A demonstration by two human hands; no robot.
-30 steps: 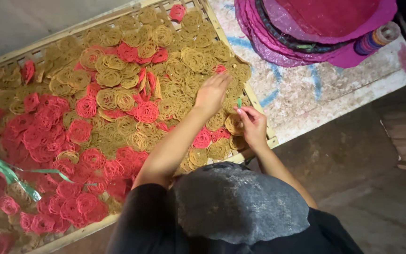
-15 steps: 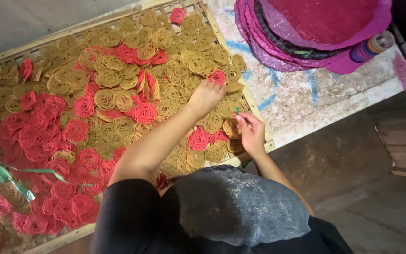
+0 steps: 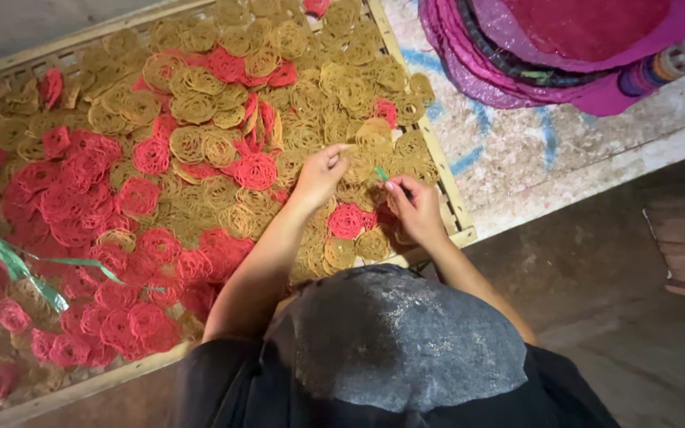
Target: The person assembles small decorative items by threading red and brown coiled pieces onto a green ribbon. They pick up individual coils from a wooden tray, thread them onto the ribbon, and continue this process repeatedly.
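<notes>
Fingers of left hand [image 3: 323, 173] | now pinching yellow coil [image 3: 356, 150] | right hand [image 3: 415, 208] unmoved

pretty dim, warm light from overhead. Corners fall into shadow, bottom left goes soft and maybe a bit motion-blurred. No harsh glare.

Home food workshop, drying tray [image 3: 430, 150], coiled snacks [image 3: 192, 147]

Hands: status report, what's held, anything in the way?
Left hand pinching a yellow coil. Right hand holding a green strip. Both over tray; nothing blocking.
</notes>
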